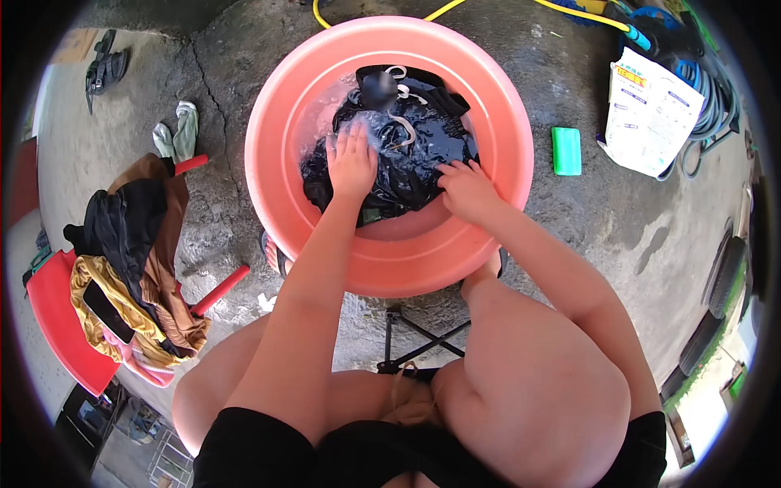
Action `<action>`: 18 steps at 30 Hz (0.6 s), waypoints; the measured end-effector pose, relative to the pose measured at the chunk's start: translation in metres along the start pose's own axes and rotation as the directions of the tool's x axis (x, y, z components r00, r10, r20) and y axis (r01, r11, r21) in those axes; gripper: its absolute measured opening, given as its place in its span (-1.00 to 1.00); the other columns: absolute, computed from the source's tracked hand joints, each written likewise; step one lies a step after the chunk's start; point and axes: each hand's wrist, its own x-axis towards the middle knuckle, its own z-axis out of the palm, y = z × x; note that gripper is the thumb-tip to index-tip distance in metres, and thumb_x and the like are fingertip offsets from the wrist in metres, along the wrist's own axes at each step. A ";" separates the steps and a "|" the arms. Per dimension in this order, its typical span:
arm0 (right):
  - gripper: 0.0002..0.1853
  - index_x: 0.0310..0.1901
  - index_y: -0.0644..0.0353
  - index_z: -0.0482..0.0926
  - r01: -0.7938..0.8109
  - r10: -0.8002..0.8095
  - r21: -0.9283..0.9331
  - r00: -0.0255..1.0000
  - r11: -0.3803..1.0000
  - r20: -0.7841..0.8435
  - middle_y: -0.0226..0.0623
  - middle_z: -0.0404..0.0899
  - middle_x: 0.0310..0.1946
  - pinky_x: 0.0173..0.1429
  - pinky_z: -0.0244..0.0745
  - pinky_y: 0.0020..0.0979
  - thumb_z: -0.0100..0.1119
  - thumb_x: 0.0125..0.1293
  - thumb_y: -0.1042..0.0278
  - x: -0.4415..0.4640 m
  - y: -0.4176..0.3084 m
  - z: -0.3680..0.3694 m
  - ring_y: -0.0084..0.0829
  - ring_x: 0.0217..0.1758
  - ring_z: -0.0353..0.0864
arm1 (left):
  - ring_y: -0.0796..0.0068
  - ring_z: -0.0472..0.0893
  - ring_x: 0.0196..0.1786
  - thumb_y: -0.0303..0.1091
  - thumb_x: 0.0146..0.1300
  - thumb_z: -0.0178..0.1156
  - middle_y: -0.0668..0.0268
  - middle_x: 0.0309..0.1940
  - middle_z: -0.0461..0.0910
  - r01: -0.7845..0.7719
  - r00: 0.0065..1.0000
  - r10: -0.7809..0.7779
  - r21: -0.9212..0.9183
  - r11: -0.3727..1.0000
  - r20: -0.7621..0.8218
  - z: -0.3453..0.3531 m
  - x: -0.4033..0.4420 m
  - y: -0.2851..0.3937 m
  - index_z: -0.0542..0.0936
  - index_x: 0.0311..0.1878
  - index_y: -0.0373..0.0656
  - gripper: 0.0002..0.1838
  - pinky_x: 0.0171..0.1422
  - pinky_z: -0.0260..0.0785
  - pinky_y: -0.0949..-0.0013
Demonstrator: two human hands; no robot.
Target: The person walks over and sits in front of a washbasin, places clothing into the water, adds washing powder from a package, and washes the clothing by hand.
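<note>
A large pink-orange basin stands on the ground before my knees, with water and soaked black clothing in it. Pale cord or strap pieces lie on the dark cloth. My left hand rests over the left part of the clothing, fingers stretched out and slightly blurred at the tips. At the basin's right side, my right hand touches the edge of the wet cloth with loosely bent, parted fingers. Neither hand is closed around anything. What lies under the water is hidden.
A green soap bar and a white printed bag lie to the right, beside coiled hose. On the left, a red stool bears clothes and a phone. Grey-green socks lie behind it.
</note>
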 end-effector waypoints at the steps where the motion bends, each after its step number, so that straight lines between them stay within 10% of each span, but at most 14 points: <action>1: -0.72 -0.12 0.18 0.59 -0.058 0.059 0.082 0.998 0.995 -0.006 -0.10 0.47 0.08 0.24 0.30 0.00 0.04 0.11 0.40 0.005 0.000 -0.006 -0.08 0.12 0.49 | 0.14 0.26 0.39 -0.15 0.30 -0.03 0.18 0.35 0.30 0.030 0.999 -0.031 -0.024 0.999 -0.035 0.000 -0.003 0.010 0.30 0.34 -0.13 -0.44 0.46 -0.13 -0.16; 4: -0.75 -0.14 0.20 0.50 -0.138 0.183 0.253 0.970 0.958 -0.162 0.00 0.47 -0.19 -0.12 0.53 -0.13 0.07 0.09 0.48 0.022 0.001 -0.015 -0.03 -0.28 0.61 | 0.05 0.19 0.42 -0.17 0.30 -0.03 0.01 0.36 0.23 0.107 0.992 -0.110 -0.054 0.993 -0.060 0.000 -0.020 0.046 0.31 0.30 -0.28 -0.44 0.44 -0.17 -0.22; 18: -0.79 -0.23 0.18 0.48 0.087 -0.042 0.203 0.976 0.975 -0.213 -0.18 0.50 -0.25 -0.05 0.50 -0.16 0.21 0.07 0.44 0.074 0.012 0.004 -0.11 -0.12 0.57 | 0.02 0.17 0.43 -0.11 0.23 0.10 -0.01 0.29 0.30 0.040 0.999 -0.041 -0.229 0.973 0.002 -0.005 -0.045 0.070 0.23 0.33 -0.37 -0.30 0.45 -0.20 -0.23</action>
